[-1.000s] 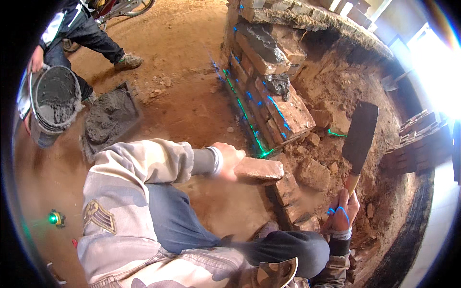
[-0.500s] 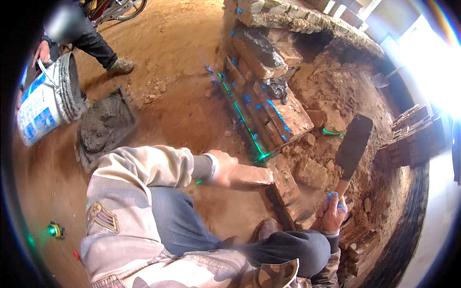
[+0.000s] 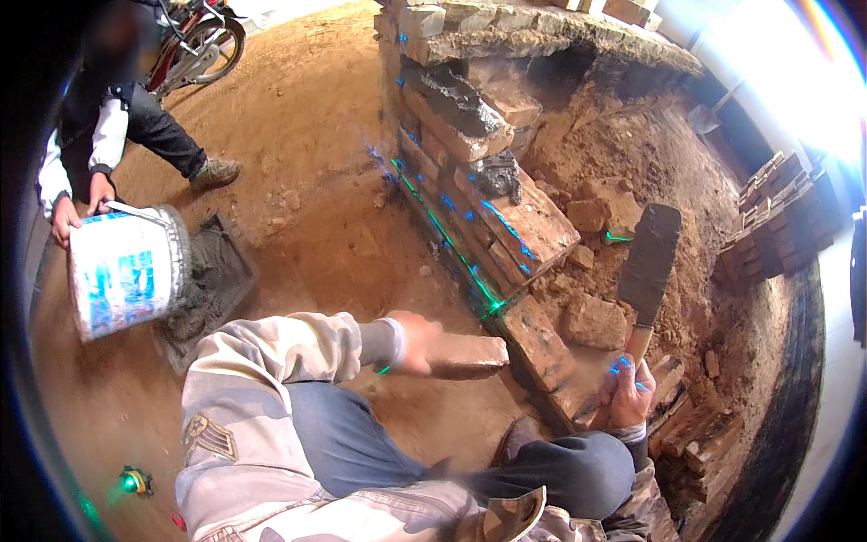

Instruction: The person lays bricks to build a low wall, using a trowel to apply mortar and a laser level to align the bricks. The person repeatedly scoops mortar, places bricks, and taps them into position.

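Note:
A reddish brick (image 3: 467, 354) is gripped at its left end by my left hand (image 3: 417, 345), in front of the low wall. Wrapped round the wooden handle of a flat-bladed trowel (image 3: 652, 257), my right hand (image 3: 625, 397) keeps the dark rectangular blade pointing up and away from me. The stepped brick wall (image 3: 533, 217) runs from the middle to the far side, with grey mortar (image 3: 465, 101) on an upper brick. Along its base lies a green laser line, ending in a bright spot near the corner.
At the left a co-worker tips a white bucket (image 3: 125, 271) over a mortar pile (image 3: 217, 275). A laser level (image 3: 135, 481) glows green at the lower left. Broken bricks (image 3: 596, 321) and soil lie behind the wall; stacked bricks (image 3: 781, 217) stand right. A motorcycle (image 3: 203, 50) is far left.
The brick in my left hand has turned slightly and sits a little lower in view. The co-worker's bucket has tipped further over the mortar. The trowel's blade stands more upright.

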`<action>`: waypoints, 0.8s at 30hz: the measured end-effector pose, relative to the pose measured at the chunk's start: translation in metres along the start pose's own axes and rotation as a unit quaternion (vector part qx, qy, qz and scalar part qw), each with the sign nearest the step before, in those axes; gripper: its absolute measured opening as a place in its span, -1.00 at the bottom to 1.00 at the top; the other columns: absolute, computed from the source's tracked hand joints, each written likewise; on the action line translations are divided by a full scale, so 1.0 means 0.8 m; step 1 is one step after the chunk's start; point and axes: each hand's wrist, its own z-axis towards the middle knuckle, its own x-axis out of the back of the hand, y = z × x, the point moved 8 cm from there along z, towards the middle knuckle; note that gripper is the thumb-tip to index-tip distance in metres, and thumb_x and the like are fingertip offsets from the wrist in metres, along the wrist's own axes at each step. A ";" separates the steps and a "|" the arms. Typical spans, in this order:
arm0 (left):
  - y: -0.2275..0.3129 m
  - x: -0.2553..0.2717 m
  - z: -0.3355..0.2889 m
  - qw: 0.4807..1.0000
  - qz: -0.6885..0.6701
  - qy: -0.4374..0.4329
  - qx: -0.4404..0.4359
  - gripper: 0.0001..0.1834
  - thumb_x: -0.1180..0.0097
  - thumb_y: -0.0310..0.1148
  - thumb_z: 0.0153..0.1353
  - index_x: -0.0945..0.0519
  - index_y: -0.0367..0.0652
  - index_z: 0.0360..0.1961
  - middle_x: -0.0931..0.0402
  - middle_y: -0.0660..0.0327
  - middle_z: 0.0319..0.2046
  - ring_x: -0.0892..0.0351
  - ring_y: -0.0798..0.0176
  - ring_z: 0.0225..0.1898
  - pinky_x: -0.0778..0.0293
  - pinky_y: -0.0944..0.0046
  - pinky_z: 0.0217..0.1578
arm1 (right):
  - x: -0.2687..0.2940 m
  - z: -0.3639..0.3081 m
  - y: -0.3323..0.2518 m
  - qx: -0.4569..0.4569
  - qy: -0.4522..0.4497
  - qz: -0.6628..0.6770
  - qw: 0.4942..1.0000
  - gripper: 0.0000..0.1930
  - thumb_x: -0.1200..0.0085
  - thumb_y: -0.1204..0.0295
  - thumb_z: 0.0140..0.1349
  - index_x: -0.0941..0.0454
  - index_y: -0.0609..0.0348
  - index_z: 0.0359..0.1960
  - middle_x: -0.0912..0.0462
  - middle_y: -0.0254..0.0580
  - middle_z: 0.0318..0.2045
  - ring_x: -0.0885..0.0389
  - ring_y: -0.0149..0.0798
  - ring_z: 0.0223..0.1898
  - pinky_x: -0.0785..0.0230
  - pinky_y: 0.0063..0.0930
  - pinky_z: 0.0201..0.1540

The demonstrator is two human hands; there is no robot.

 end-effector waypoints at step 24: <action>-0.008 0.017 -0.027 0.999 0.039 -0.011 0.028 -0.34 -0.38 0.11 -0.15 -0.57 -0.18 -0.14 -0.67 -0.12 -0.36 -0.69 -0.23 -0.26 -0.59 -0.11 -0.21 | -0.024 0.009 -0.007 0.062 -0.001 0.066 0.996 -0.76 0.03 0.30 0.52 -0.40 0.12 -0.32 -0.36 -0.39 -0.71 -0.28 -0.48 -0.80 -0.16 -0.52 -0.76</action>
